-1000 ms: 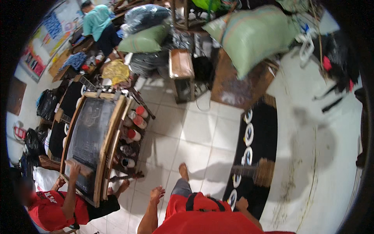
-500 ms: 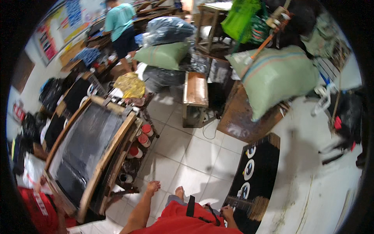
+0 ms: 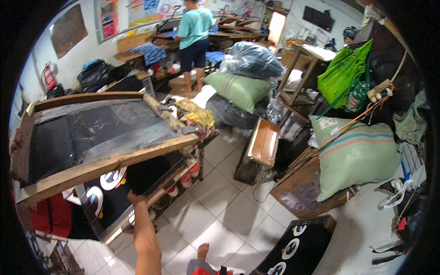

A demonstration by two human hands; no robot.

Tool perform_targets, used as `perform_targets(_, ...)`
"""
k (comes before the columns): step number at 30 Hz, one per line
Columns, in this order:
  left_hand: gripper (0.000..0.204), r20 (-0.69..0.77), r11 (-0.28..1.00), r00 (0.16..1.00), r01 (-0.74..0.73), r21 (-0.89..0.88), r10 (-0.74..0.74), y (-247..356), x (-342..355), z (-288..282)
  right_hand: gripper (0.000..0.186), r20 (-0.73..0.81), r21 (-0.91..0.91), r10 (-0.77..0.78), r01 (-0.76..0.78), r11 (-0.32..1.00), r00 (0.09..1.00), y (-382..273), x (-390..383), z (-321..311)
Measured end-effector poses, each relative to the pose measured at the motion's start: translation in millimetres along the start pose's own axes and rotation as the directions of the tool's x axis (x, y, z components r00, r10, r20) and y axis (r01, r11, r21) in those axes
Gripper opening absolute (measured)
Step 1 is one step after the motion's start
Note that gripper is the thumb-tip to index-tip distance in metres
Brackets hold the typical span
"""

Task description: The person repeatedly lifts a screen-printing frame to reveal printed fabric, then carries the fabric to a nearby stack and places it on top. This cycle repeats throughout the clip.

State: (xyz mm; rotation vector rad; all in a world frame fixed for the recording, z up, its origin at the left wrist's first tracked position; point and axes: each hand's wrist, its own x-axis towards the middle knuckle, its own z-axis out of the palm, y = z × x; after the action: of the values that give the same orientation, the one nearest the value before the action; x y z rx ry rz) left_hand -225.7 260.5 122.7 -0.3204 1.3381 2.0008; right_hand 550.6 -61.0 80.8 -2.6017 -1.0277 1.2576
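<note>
A single forearm is seen rising from the lower edge at lower centre-left, and the left hand (image 3: pixel 135 198) at its end is raised against the underside of the wooden screen frame (image 3: pixel 105 162); the fingers are hidden against the dark board beneath, so whether the frame is gripped or only touched cannot be told. The right hand is not seen. The frame fills the left half of the picture, tilted with its near rail lifted, and its dark mesh (image 3: pixel 91 135) is stretched between four wooden rails. Directly under the raised frame and beside the hand lies a black printed panel (image 3: pixel 110 183) with white round motifs, of which two show. At the far left edge another person's hand (image 3: pixel 17 140) is placed on the frame's end. A second black panel (image 3: pixel 298 245) with white round motifs lies at lower right on the tiled floor (image 3: pixel 220 215). Two pale green striped sacks are counted: one (image 3: pixel 357 158) at right on a low wooden table (image 3: pixel 302 188), one (image 3: pixel 238 89) at upper centre beneath a grey plastic bag (image 3: pixel 252 59). A bright green bag (image 3: pixel 343 75) hangs at upper right. Colourful posters (image 3: pixel 137 11) are fixed to the wall at upper left, and a red fire extinguisher (image 3: pixel 48 78) is mounted below them. One person in a teal shirt (image 3: pixel 195 30) stands at upper centre.
</note>
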Motion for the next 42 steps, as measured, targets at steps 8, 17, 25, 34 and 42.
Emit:
perform_targets(8,0.056,-0.291,0.837,0.799,0.425,-0.346,-0.526,0.7,26.6,-3.3,0.011,0.085,0.427,-0.072,0.029,0.904,0.994,-147.3,23.1,6.7)
perform_targets(17,0.020,-0.127,0.902,0.991,-0.017,-0.431,-0.042,-30.2,8.3,-51.0,0.022,0.280,0.064,-0.184,0.173,0.983,0.942,-102.1,55.6,14.0)
perform_targets(25,0.010,0.196,0.871,0.960,-0.083,-0.485,0.201,30.9,-27.4,-48.9,0.010,0.071,0.488,-0.322,0.249,0.837,0.944,-109.9,22.0,0.0)
perform_targets(34,0.020,0.145,0.955,0.988,-0.002,-0.296,0.047,21.4,-329.9,-199.5,0.008,0.208,0.548,-0.509,0.331,0.768,0.835,-210.7,-29.8,-78.2)
perform_targets(42,0.020,0.414,0.960,0.887,0.264,-0.092,-0.204,-28.6,-539.7,-318.9,0.051,0.429,0.684,-0.449,0.044,0.729,0.784,-198.1,-115.7,-194.7)
